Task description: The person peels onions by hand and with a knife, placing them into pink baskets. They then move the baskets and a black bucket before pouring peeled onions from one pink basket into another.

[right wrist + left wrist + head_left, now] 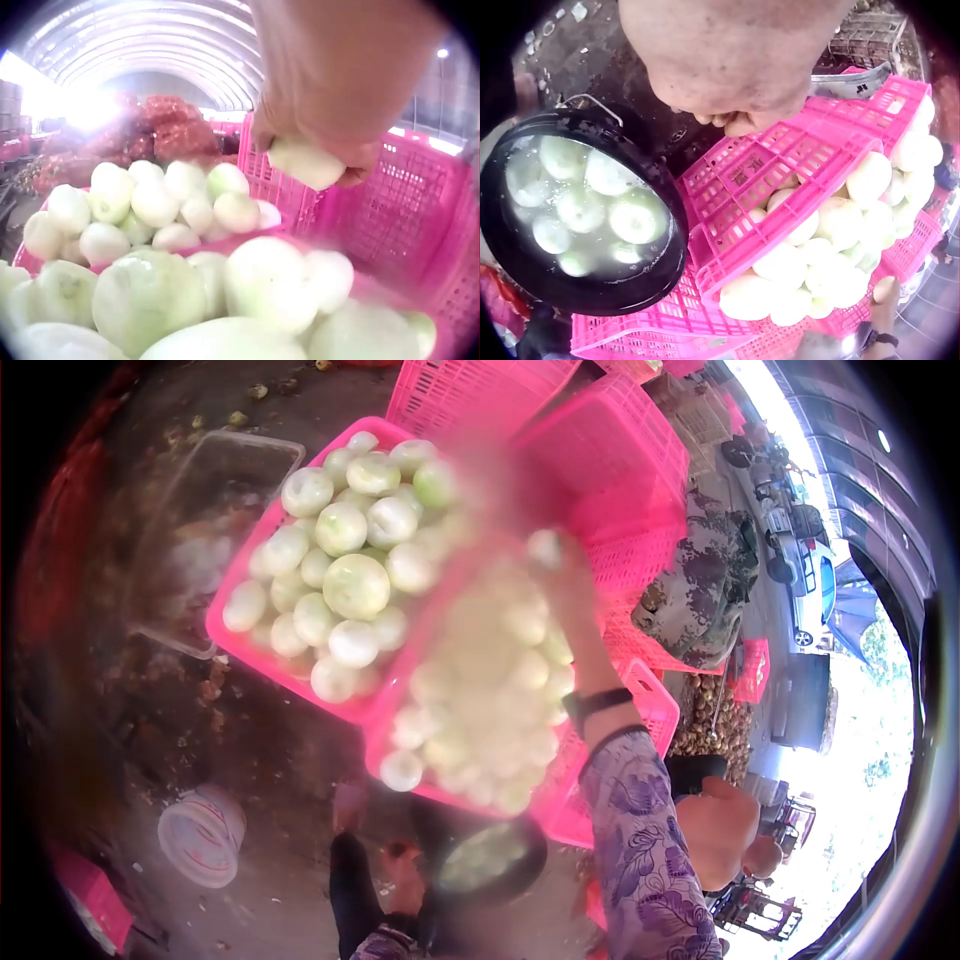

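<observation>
My right hand (330, 97) grips a peeled onion (306, 162) above the pink crates, thumb and fingers wrapped around it. In the head view the hand (570, 585) is over the right side of a crate heaped with peeled onions (480, 670), partly blurred. Deep pink crate walls (382, 202) rise behind it in the right wrist view. My left hand (735, 67) is low, beside a black bucket (667, 247) of onions in cloudy liquid (577, 210). Its fingers bend under, and its palm is hidden; I cannot tell whether it holds anything.
A second full pink crate (232, 645) adjoins the heaped one. Empty-looking pink crates (630, 460) stand behind. A clear crate (245, 440) and a white tub (203, 838) are on the dirty floor to the left. Red mesh sacks (176, 131) lie piled in the distance.
</observation>
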{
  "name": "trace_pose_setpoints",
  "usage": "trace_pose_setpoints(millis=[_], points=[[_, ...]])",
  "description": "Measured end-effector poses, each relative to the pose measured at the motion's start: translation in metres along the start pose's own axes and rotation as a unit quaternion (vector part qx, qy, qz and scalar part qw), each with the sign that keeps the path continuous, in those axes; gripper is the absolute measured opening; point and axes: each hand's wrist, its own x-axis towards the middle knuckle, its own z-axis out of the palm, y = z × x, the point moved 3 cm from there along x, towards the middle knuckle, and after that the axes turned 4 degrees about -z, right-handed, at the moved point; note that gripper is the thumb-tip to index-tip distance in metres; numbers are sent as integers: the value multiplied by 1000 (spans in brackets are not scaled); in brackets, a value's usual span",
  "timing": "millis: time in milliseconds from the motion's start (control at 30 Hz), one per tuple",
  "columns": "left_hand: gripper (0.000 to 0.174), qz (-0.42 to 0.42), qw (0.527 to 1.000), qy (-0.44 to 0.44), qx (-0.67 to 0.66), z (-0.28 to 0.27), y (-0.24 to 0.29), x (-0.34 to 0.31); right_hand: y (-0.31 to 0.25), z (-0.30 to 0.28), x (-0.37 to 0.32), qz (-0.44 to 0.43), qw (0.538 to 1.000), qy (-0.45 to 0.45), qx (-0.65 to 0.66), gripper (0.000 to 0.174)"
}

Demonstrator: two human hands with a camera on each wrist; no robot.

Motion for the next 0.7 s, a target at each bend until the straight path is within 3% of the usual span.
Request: trace_pose_setpoints(millis=[67, 133, 167, 200, 333, 400, 433, 533, 633, 700], points=[[29, -10, 1000, 9, 2, 0, 1, -1, 78, 72, 6, -214, 953, 22, -211, 61], [29, -13, 1000, 14, 0, -3, 0, 1, 92, 91, 22, -126, 985, -60, -104, 61], [28, -14, 1000, 16, -2, -5, -2, 1, 100, 103, 24, -35, 989, -141, 6, 62], [28, -15, 1000, 19, -4, -6, -4, 2, 97, 106, 22, -35, 989, -145, 6, 62], [25, -8, 999, 38, -16, -11, -19, 6, 53, 100, 5, 26, 956, -130, 263, 55], [24, 7, 999, 44, -25, -13, -20, 8, 28, 95, 9, 41, 936, -122, 328, 54], [24, 1, 999, 53, -14, -11, -16, 5, 20, 96, 11, 26, 961, -178, 208, 55], [23, -17, 999, 39, 20, -3, 6, -10, 8, 98, 5, 0, 974, -223, 50, 56], [20, -40, 999, 14, 30, 5, 11, -12, 11, 76, 1, 16, 990, -128, 58, 56], [18, -56, 998, 15, 25, 2, 9, -13, 14, 44, -7, 74, 988, -40, 126, 56]])
